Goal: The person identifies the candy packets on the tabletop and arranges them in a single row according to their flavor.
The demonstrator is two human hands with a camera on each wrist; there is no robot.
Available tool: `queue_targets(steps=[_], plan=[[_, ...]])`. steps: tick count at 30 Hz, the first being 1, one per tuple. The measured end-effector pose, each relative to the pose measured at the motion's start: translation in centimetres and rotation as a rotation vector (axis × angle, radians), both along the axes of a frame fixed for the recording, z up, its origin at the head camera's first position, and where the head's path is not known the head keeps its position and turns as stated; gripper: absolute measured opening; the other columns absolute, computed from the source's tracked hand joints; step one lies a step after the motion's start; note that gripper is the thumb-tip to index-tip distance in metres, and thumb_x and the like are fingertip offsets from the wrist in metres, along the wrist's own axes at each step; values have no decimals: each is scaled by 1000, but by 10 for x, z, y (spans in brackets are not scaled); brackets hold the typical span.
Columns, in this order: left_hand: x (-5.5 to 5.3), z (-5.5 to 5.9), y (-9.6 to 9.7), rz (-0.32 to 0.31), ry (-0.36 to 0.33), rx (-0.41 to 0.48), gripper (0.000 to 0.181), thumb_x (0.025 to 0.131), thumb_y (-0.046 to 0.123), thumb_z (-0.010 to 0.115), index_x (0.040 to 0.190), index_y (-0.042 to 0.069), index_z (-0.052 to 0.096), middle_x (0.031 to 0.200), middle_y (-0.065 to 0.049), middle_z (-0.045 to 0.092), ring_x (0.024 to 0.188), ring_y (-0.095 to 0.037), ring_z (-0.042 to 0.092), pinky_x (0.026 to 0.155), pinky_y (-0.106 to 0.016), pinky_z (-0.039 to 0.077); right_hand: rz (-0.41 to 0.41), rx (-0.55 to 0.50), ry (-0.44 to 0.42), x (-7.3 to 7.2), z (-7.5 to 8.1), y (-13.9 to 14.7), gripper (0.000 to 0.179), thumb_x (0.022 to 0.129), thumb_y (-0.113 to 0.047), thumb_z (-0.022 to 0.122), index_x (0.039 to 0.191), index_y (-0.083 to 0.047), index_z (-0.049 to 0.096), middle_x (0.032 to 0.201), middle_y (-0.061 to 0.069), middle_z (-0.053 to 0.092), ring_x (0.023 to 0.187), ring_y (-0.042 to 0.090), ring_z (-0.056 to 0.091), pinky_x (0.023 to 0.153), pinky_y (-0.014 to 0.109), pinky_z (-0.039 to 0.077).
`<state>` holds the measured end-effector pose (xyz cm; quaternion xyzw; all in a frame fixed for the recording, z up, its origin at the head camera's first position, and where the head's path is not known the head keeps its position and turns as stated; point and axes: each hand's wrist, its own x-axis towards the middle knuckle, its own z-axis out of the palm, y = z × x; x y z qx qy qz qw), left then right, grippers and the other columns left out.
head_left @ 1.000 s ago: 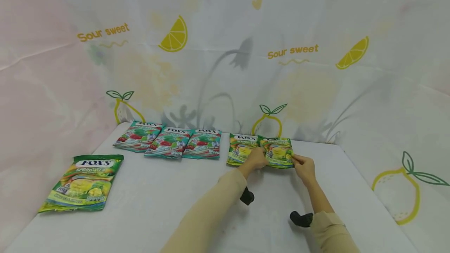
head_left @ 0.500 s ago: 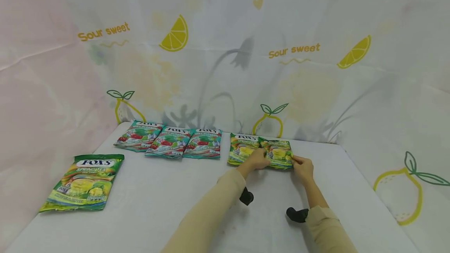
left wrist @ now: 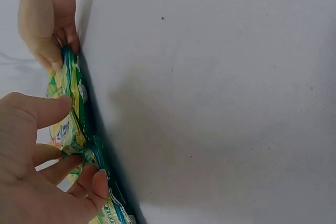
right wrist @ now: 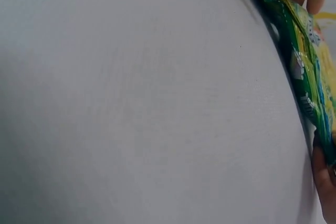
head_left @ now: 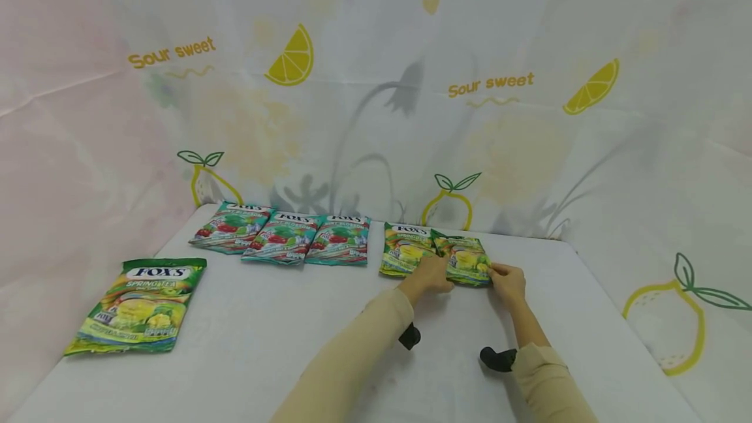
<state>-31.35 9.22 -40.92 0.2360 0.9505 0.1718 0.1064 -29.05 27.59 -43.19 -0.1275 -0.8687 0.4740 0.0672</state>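
Note:
Two green-and-yellow bags of Fox's Spring Tea candy lie side by side at the back right of the table. My left hand (head_left: 427,276) is over the seam between the left candy bag (head_left: 405,250) and the right candy bag (head_left: 468,260). In the left wrist view, its thumb (left wrist: 52,109) is stretched out and its loosely bent fingers touch the packaging at the seam. My right hand (head_left: 510,282) pinches the right bag's lower right edge, thumb on top. That bag is slightly turned, its top leaning left against its neighbour.
Three teal Fox's candy bags (head_left: 281,238) lie in a row at the back left. Another Spring Tea bag (head_left: 138,305) lies on the white table (head_left: 264,338) at the left front. A printed cloth wall (head_left: 364,116) rises behind the table.
The right candy bag has turned a little, its lower end shifting right and toward me. My left hand has slid slightly down, its thumb now nearer me. The other bags have not moved.

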Motion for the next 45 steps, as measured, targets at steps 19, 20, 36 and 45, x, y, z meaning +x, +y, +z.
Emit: queue_targets(steps=[19, 20, 36, 45], plan=[[16, -6, 1, 81, -8, -161, 69, 85, 38, 68, 143, 15, 39, 144, -2, 40, 131, -29, 33, 98, -41, 41, 211, -88, -130, 21, 11, 16, 45, 88, -8, 60, 119, 23, 47, 83, 7, 67, 65, 4, 62, 63, 19, 52], [17, -6, 0, 81, -7, -160, 70, 85, 38, 68, 144, 15, 39, 144, -2, 40, 131, -29, 32, 99, -41, 41, 245, -128, -127, 22, 10, 18, 46, 88, -4, 60, 122, 23, 44, 87, 7, 67, 68, 3, 62, 66, 20, 52], [16, -10, -8, 36, 18, -121, 70, 89, 34, 64, 148, 15, 30, 148, -3, 35, 136, -29, 28, 104, -40, 36, 210, -253, -69, 20, 2, 19, 45, 85, 8, 59, 122, 26, 42, 81, 1, 65, 66, 1, 62, 65, 18, 53], [15, -4, -12, 20, -5, -114, 68, 91, 31, 62, 148, 16, 30, 149, -3, 35, 136, -28, 28, 106, -41, 34, 184, -262, -78, 18, 4, 17, 45, 86, 7, 60, 122, 25, 42, 83, 2, 64, 65, 1, 63, 65, 18, 53]])
